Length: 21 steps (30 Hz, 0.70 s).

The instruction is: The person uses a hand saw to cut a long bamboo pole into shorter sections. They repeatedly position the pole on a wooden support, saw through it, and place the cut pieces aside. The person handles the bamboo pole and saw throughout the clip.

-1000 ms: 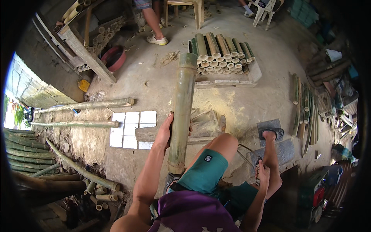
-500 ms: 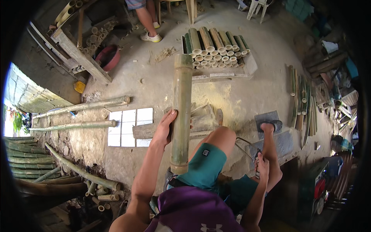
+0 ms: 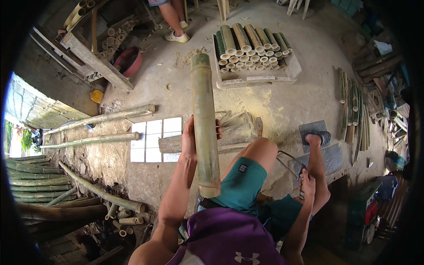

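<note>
A thick green-brown bamboo section (image 3: 204, 128) stands lengthwise in front of me, its far end tipped a little left. My left hand (image 3: 189, 138) is wrapped round its middle from the left, and the fingertips show at its right side. Down by my right shin, my right hand (image 3: 306, 183) is closed on the handle of a hacksaw (image 3: 288, 155). The saw's thin bent metal frame reaches toward my knee, apart from the bamboo; its blade is hard to make out.
Cut bamboo pieces (image 3: 251, 55) are stacked in a pale tray (image 3: 265, 81) ahead. A wooden block (image 3: 236, 138) lies beyond my knee, beside white tiles (image 3: 154, 140). Long poles (image 3: 101, 118) lie left, split lengths (image 3: 353, 110) right. Another person's leg (image 3: 170, 20) shows at the back.
The bamboo has turned slightly, its far end leaning left, and my left fingers show more at its right side. The whole view has shifted a little. My right hand still holds the hacksaw.
</note>
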### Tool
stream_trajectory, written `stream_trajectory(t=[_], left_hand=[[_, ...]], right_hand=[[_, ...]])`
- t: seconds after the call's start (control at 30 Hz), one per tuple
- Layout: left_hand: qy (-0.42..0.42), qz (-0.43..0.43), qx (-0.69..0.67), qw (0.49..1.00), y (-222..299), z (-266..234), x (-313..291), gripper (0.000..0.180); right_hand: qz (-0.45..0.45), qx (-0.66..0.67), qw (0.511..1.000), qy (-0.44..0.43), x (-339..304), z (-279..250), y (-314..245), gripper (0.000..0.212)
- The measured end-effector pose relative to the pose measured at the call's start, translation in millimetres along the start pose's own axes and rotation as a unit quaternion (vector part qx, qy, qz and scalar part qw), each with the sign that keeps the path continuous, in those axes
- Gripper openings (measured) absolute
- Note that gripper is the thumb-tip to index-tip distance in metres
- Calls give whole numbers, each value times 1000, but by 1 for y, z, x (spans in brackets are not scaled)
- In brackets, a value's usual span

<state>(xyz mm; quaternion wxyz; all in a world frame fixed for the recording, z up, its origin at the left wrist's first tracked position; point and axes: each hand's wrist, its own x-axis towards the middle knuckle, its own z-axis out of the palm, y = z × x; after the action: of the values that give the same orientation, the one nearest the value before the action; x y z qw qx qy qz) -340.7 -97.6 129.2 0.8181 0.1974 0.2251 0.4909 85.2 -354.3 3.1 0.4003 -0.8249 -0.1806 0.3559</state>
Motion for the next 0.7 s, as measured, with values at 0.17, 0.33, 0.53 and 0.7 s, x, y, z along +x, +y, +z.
stream_trajectory(t=[0.17, 0.33, 0.53, 0.7], left_hand=[[30, -9, 214, 976, 2, 11, -6, 67], [38, -2, 101, 994, 0, 28, -7, 64], [66, -55, 156, 984, 1, 38, -12, 54], [106, -53, 263, 958, -12, 48, -15, 50]], right_hand=[[-8, -5, 1000, -3, 0, 1, 0, 54], [-13, 6, 1000, -6, 1, 1, 1, 53], [-17, 4, 1000, -6, 1, 2, 3, 52], [-8, -11, 1000, 0, 0, 3, 2, 52]])
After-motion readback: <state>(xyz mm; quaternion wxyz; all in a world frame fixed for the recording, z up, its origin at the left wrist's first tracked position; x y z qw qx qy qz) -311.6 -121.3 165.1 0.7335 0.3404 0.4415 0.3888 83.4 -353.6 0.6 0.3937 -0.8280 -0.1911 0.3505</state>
